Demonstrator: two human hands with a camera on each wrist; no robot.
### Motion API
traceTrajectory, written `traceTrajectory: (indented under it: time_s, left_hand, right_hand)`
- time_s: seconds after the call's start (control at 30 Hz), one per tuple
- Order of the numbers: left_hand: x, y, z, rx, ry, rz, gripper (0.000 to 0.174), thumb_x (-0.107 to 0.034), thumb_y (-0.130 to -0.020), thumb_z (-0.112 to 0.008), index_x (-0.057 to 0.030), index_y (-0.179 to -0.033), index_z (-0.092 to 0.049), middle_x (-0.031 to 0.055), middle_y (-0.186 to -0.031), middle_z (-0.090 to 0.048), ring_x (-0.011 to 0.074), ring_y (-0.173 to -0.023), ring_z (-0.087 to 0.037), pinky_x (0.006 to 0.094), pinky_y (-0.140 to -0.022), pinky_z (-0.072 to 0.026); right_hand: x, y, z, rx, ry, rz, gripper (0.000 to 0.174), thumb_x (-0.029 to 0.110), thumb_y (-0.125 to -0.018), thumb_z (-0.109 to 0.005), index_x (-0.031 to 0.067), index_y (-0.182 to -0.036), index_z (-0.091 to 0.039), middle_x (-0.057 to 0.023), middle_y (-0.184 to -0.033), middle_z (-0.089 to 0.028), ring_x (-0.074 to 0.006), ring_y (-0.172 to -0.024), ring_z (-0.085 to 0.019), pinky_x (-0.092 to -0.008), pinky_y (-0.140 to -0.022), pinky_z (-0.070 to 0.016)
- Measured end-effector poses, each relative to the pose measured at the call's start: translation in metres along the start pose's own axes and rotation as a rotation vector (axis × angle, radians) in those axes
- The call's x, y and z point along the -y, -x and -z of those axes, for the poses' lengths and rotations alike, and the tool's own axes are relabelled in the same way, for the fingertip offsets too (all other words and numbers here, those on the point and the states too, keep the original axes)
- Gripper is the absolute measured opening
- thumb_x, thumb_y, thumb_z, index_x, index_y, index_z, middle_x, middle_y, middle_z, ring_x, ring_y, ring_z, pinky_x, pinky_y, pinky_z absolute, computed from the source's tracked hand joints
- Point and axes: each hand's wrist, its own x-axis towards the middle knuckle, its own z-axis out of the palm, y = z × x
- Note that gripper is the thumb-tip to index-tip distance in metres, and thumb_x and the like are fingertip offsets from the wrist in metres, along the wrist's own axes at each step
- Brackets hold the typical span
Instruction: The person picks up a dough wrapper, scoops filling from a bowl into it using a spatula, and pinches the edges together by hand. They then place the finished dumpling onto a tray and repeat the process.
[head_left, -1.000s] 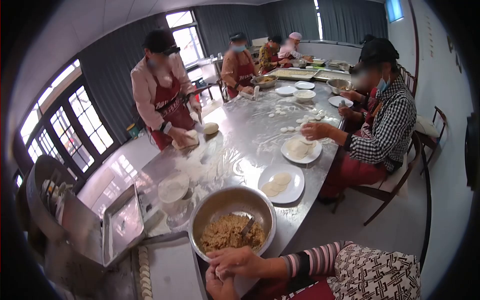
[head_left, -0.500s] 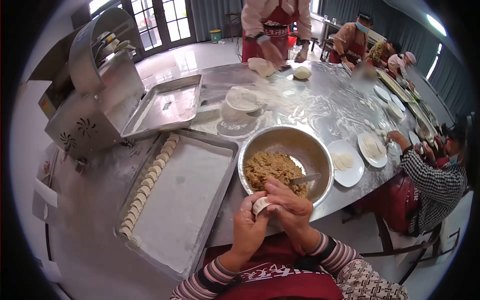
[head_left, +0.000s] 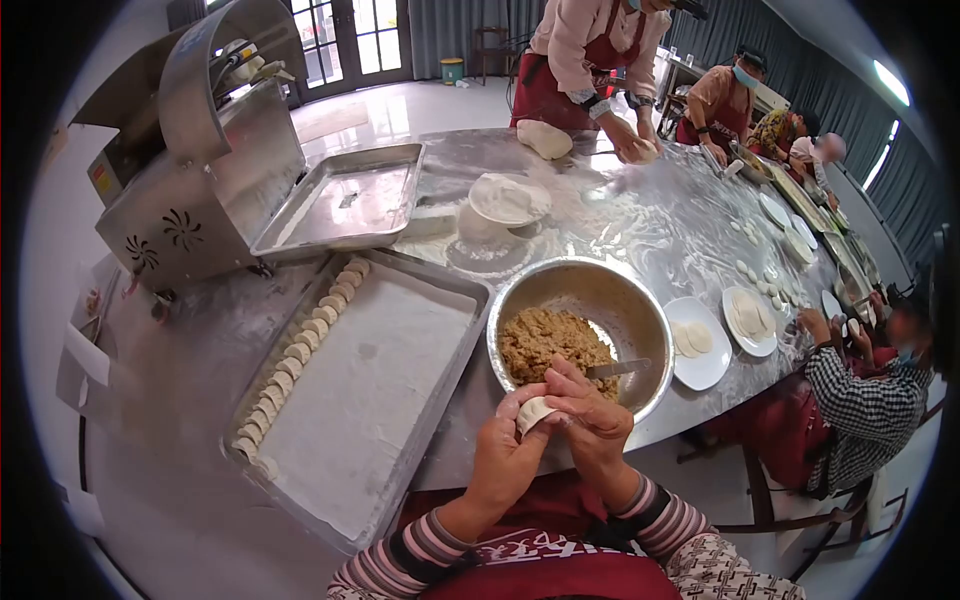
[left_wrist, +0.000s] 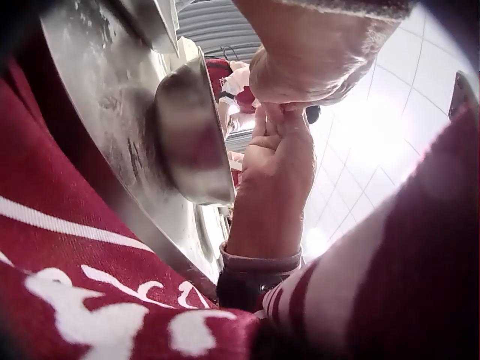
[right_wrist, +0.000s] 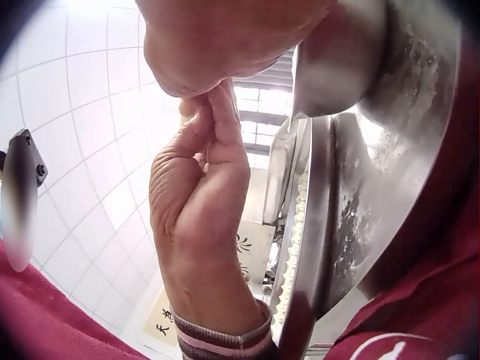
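In the head view both hands meet over the near rim of a steel bowl (head_left: 655,395). A pale folded dumpling (head_left: 533,413) is pinched between them. My left hand (head_left: 508,455) grips it from the left with thumb and fingers. From the other side my right hand (head_left: 598,425) pinches its edge, fingers bent over the top. Brown minced filling (head_left: 550,342) fills part of the bowl, and a flat metal spatula (head_left: 620,368) sticks out of it. Both wrist views show the fingertips pressed together, with the dumpling mostly hidden.
A tray (head_left: 395,345) with a row of dumplings (head_left: 298,352) along its left side lies left of the bowl. Beyond it are another metal tray (head_left: 350,200) and a flour bowl (head_left: 510,200). Plates of wrappers (head_left: 692,340) stand right. Other people work around the table.
The head view has swung from the room down to the tray and bowl. Both hands still hold the dumpling by the bowl. Across the table, a person has picked up a dough ball.
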Motion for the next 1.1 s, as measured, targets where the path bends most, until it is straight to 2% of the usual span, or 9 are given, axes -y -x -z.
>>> traceTrajectory:
  time_s: [0.1, 0.17, 0.2, 0.27, 0.37, 0.47, 0.8, 0.87, 1.1]
  left_hand:
    - [0.005, -0.001, 0.001, 0.06, 0.0, 0.025, 0.035, -0.004, -0.09, -0.059, 0.0033, -0.123, -0.049, 0.005, -0.105, -0.059, 0.0081, -0.095, -0.055, 0.0205, -0.081, -0.0459]
    - [0.011, -0.003, 0.005, 0.133, 0.363, 0.201, 0.047, -0.019, -0.094, -0.057, 0.0028, -0.131, -0.04, 0.0089, -0.117, -0.056, 0.0131, -0.104, -0.056, 0.0249, -0.089, -0.0465]
    - [0.01, -0.005, 0.009, 0.129, 0.362, 0.198, 0.047, -0.019, -0.094, -0.057, 0.0028, -0.131, -0.04, 0.0089, -0.117, -0.056, 0.0131, -0.104, -0.056, 0.0249, -0.089, -0.0465]
    - [0.005, -0.008, 0.02, 0.27, 0.745, 0.36, 0.059, -0.041, -0.097, -0.044, 0.002, -0.136, -0.034, 0.0091, -0.126, -0.052, 0.0169, -0.112, -0.055, 0.0306, -0.097, -0.0437]
    - [-0.006, -0.012, 0.02, 0.316, 0.695, 0.427, 0.07, -0.057, -0.096, -0.03, 0.0008, -0.136, -0.035, 0.0075, -0.127, -0.052, 0.0165, -0.114, -0.054, 0.0326, -0.101, -0.0401]
    - [-0.008, -0.012, 0.017, 0.306, 0.677, 0.457, 0.072, -0.058, -0.095, -0.028, 0.0004, -0.137, -0.034, 0.007, -0.127, -0.052, 0.0148, -0.116, -0.051, 0.0315, -0.102, -0.0397]
    - [-0.004, -0.016, 0.024, 0.359, 0.592, 0.529, 0.064, -0.055, -0.097, -0.027, -0.004, -0.134, -0.039, 0.0046, -0.125, -0.053, 0.0131, -0.113, -0.052, 0.0303, -0.097, -0.042]
    - [-0.008, -0.016, 0.022, 0.37, 0.676, 0.51, 0.052, -0.048, -0.099, -0.03, -0.006, -0.125, -0.046, 0.0057, -0.121, -0.053, 0.0154, -0.114, -0.052, 0.0324, -0.097, -0.0437]
    - [-0.004, -0.018, 0.027, 0.422, 0.628, 0.535, 0.06, -0.054, -0.097, -0.028, -0.0064, -0.131, -0.042, 0.0025, -0.118, -0.054, 0.0115, -0.106, -0.052, 0.0294, -0.092, -0.0433]
  right_hand:
    - [-0.009, 0.002, 0.004, 0.025, -0.038, 0.008, 0.021, -0.003, -0.076, -0.069, 0.0003, -0.097, -0.07, -0.0148, -0.111, -0.066, -0.0361, -0.121, -0.05, -0.0449, -0.105, -0.0362]
    - [-0.012, 0.002, 0.006, 0.031, -0.043, 0.007, 0.024, -0.003, -0.075, -0.069, 0.0005, -0.099, -0.07, -0.0154, -0.112, -0.065, -0.0361, -0.122, -0.05, -0.045, -0.105, -0.0361]
    - [-0.011, 0.0, 0.007, 0.034, -0.045, 0.009, 0.024, -0.003, -0.075, -0.069, 0.0005, -0.099, -0.07, -0.0154, -0.112, -0.065, -0.0361, -0.122, -0.05, -0.045, -0.105, -0.0361]
    - [-0.005, -0.005, 0.007, 0.064, -0.113, -0.02, 0.024, -0.005, -0.074, -0.068, 0.0013, -0.098, -0.07, -0.0152, -0.111, -0.066, -0.0365, -0.121, -0.051, -0.0453, -0.105, -0.0363]
    - [0.003, -0.012, 0.012, 0.167, -0.065, -0.026, 0.026, -0.005, -0.073, -0.069, 0.003, -0.097, -0.071, -0.0146, -0.11, -0.066, -0.0364, -0.12, -0.051, -0.0464, -0.104, -0.0364]
    - [-0.006, -0.01, 0.017, 0.208, -0.08, -0.002, 0.027, -0.004, -0.074, -0.07, 0.0039, -0.099, -0.071, -0.0152, -0.114, -0.065, -0.034, -0.121, -0.052, -0.0413, -0.102, -0.0398]
    - [0.005, -0.022, 0.02, 0.384, 0.049, 0.007, 0.028, -0.011, -0.074, -0.064, 0.0043, -0.097, -0.072, -0.0145, -0.113, -0.065, -0.0338, -0.122, -0.051, -0.0396, -0.099, -0.0447]
    - [-0.001, -0.017, 0.022, 0.379, -0.112, -0.075, 0.031, -0.013, -0.073, -0.062, 0.0044, -0.097, -0.072, -0.014, -0.113, -0.065, -0.0341, -0.123, -0.05, -0.0399, -0.097, -0.0461]
    - [0.0, -0.024, 0.022, 0.441, -0.037, -0.031, 0.034, -0.015, -0.071, -0.063, 0.0056, -0.096, -0.072, -0.0141, -0.112, -0.066, -0.0344, -0.124, -0.048, -0.0415, -0.096, -0.0475]
